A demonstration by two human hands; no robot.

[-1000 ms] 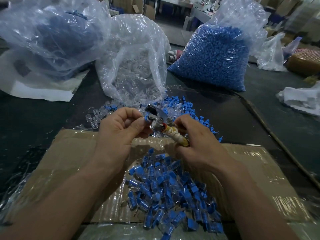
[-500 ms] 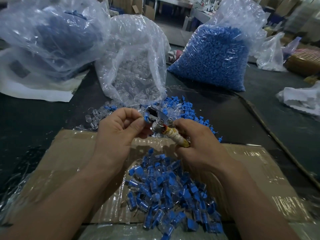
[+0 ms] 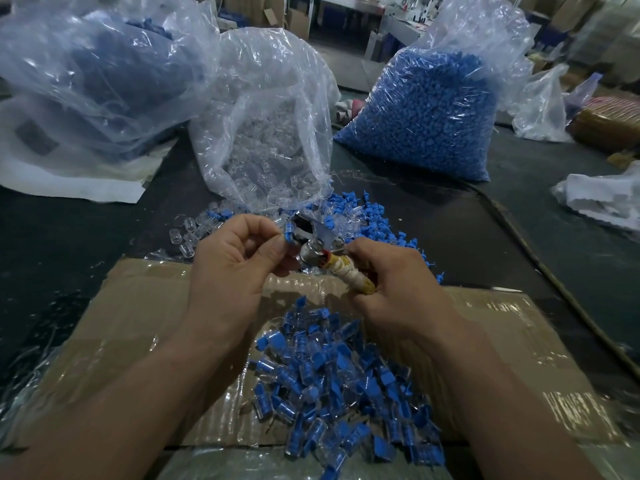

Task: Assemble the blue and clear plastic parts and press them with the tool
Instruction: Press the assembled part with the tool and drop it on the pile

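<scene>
My left hand pinches a small blue part between thumb and fingers, right at the metal jaws of the pressing tool. Around the tool's tape-wrapped handle curl the fingers of my right hand. Whether a clear part is on the blue one is hidden by my fingers. A heap of assembled blue-and-clear pieces lies on the taped cardboard below my hands. Loose blue parts and clear caps are scattered just beyond the tool.
An open bag of clear caps stands behind my hands. A full bag of blue parts is at the back right, another plastic bag at the back left. White crumpled plastic lies at the right on the dark table.
Both hands and the tool stay nearly in the same place; the tool head has shifted slightly against the blue part in my left fingers.
</scene>
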